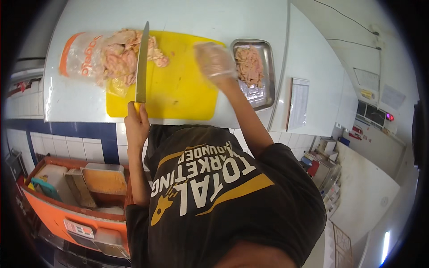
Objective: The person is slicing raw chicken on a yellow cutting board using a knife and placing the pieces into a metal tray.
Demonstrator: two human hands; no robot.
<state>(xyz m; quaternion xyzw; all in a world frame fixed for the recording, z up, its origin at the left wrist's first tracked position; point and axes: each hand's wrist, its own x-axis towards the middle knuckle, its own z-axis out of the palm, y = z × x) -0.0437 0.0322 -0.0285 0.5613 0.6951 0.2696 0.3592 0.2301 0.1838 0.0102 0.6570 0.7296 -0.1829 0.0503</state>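
My left hand [136, 122] grips the yellow handle of a long kitchen knife [142, 63], its blade pointing away from me. A pile of raw, pinkish meat pieces [119, 58], apparently poultry, lies left of the blade. It rests partly on a clear plastic bag [80, 55] with orange print and partly on a yellow cutting board [181, 87]. Over the board's right end is my right hand [215, 62], in a clear plastic glove and blurred; whether its fingers hold anything is hidden. Beside it, a metal tray [272, 83] contains a heap of small-cut meat [249, 65].
The pale worktop [201, 16] extends beyond the board. At right lies a clipboard with a sheet [299, 104] bearing writing. Below the table's left side stands an orange bin [75, 211] holding several containers, including a metal pan [104, 179]. Two dark cables [352, 39] run along the wall.
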